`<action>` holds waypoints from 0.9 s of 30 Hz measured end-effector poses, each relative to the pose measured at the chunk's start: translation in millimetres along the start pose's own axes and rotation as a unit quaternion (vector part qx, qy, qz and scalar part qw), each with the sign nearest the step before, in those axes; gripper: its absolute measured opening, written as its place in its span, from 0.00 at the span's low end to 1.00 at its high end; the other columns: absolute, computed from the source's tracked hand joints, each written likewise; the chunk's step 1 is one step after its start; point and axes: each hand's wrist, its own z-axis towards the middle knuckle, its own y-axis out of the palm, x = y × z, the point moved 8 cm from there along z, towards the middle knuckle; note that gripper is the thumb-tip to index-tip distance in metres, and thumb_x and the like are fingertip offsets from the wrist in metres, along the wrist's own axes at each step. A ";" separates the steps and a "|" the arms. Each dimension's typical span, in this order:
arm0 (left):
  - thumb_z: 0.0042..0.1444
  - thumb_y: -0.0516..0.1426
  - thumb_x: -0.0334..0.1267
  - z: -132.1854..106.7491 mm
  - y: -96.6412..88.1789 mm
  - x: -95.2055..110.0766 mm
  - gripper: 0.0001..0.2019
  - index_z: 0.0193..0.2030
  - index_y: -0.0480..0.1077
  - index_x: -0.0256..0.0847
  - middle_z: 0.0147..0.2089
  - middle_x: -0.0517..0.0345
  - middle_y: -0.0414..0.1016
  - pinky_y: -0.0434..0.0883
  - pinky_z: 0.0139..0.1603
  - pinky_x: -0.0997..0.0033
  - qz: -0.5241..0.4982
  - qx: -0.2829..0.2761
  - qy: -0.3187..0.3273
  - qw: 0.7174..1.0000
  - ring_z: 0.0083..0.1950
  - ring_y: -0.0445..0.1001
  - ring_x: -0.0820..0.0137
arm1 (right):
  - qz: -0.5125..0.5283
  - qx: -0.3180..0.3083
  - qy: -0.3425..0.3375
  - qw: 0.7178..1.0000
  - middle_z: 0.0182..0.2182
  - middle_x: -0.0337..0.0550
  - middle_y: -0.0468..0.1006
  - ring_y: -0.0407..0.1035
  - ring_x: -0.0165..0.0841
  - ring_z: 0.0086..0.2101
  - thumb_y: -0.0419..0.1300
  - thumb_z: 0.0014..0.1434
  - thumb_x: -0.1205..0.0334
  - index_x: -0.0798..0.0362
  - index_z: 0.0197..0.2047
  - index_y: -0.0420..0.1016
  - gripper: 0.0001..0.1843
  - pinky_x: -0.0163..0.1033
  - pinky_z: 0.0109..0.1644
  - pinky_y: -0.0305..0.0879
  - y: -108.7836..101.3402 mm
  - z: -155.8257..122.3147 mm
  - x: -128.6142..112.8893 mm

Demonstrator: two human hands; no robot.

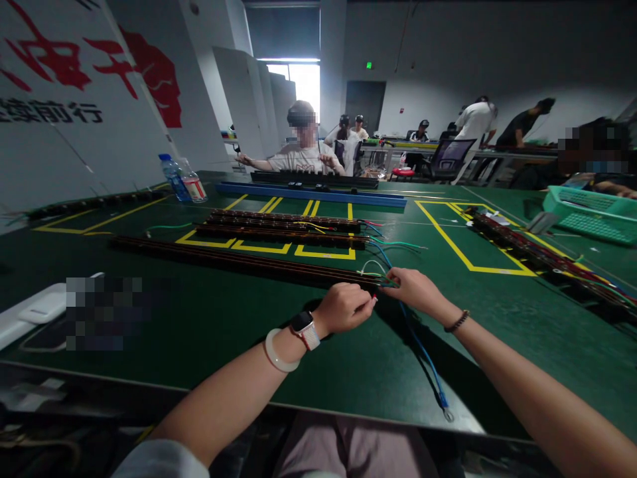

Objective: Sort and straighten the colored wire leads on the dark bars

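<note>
A long dark rail (239,259) lies across the green table, with wires leaving its right end. My left hand (344,308) rests at that end, fingers curled; something small and red shows at the fingertips, too small to name. Just to the right, my right hand (411,289) has its fingers closed around the wires by the rail's end. A blue wire (421,345) runs under this hand toward the table's front edge and ends in a ring terminal (448,415). A thin pale wire (372,263) arches above the rail's end.
More dark wired rails (283,222) lie beyond, over yellow tape outlines, and others (537,259) lie at right. A blue rail (308,194), bottles (186,179) and a green basket (592,212) stand farther off. A person (303,149) sits opposite.
</note>
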 end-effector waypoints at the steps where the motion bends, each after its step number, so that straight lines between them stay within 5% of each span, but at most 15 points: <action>1: 0.62 0.47 0.36 0.1 0.6 -0.6 0.17 0.22 0.64 0.38 0.22 0.59 0.66 0.57 0.31 0.71 -0.006 -0.004 -0.006 1.000 0.26 0.63 0.75 | 0.014 -0.008 -0.006 1.000 0.30 0.41 0.75 0.68 0.32 0.29 0.60 0.54 0.52 0.52 0.36 0.71 0.13 0.33 0.28 0.51 6.7 3.4 -0.8; 5: 0.62 0.47 0.35 1.0 5.2 -3.9 0.17 0.22 0.64 0.38 0.22 0.59 0.66 0.58 0.31 0.73 -0.050 -0.032 -0.045 0.997 0.26 0.64 0.75 | 0.088 -0.030 -0.031 0.995 0.30 0.42 0.74 0.68 0.32 0.30 0.60 0.55 0.50 0.54 0.42 0.71 0.17 0.34 0.31 0.56 22.6 9.5 5.3; 9: 0.63 0.46 0.36 1.5 12.0 -11.6 0.17 0.24 0.65 0.37 0.24 0.59 0.68 0.61 0.34 0.75 -0.144 -0.074 -0.115 0.980 0.28 0.66 0.76 | 0.132 -0.056 -0.041 0.989 0.38 0.47 0.75 0.69 0.36 0.36 0.63 0.51 0.44 0.56 0.59 0.60 0.38 0.37 0.38 0.61 18.1 7.1 19.9; 13: 0.63 0.46 0.40 -1.1 22.9 -21.8 0.18 0.24 0.67 0.37 0.23 0.59 0.68 0.63 0.35 0.76 -0.256 -0.118 -0.206 0.937 0.29 0.68 0.76 | 0.145 -0.094 -0.011 0.985 0.39 0.52 0.74 0.70 0.40 0.38 0.64 0.46 0.39 0.61 0.65 0.49 0.53 0.39 0.39 0.63 13.1 6.5 33.9; 15: 0.63 0.47 0.43 -5.0 32.1 -27.8 0.19 0.26 0.67 0.36 0.24 0.60 0.69 0.64 0.33 0.76 -0.343 -0.127 -0.279 0.888 0.27 0.69 0.76 | 0.135 -0.109 -0.006 0.985 0.39 0.52 0.74 0.70 0.40 0.38 0.63 0.47 0.38 0.61 0.61 0.56 0.48 0.39 0.38 0.63 13.1 7.2 35.2; 18: 0.61 0.49 0.50 -12.2 48.9 -32.7 0.20 0.29 0.66 0.35 0.24 0.58 0.69 0.65 0.27 0.77 -0.486 -0.101 -0.401 0.770 0.25 0.70 0.75 | 0.116 -0.129 -0.031 0.984 0.35 0.48 0.76 0.70 0.38 0.36 0.60 0.51 0.39 0.56 0.45 0.72 0.29 0.38 0.37 0.61 15.5 6.8 28.9; 21: 0.58 0.51 0.53 -14.1 69.5 -25.2 0.20 0.32 0.67 0.33 0.26 0.53 0.73 0.68 0.29 0.74 -0.572 -0.101 -0.460 0.671 0.26 0.73 0.72 | 0.124 -0.125 -0.047 0.983 0.33 0.44 0.77 0.70 0.35 0.33 0.59 0.55 0.44 0.53 0.38 0.76 0.20 0.36 0.35 0.59 15.4 5.4 24.5; 27: 0.57 0.53 0.54 -19.1 115.8 -0.5 0.23 0.42 0.67 0.31 0.37 0.42 0.77 0.71 0.42 0.63 -0.652 -0.195 -0.529 0.507 0.36 0.78 0.65 | 0.179 -0.167 -0.018 0.969 0.30 0.41 0.77 0.68 0.31 0.28 0.59 0.57 0.49 0.52 0.38 0.77 0.16 0.33 0.29 0.55 19.9 5.0 28.8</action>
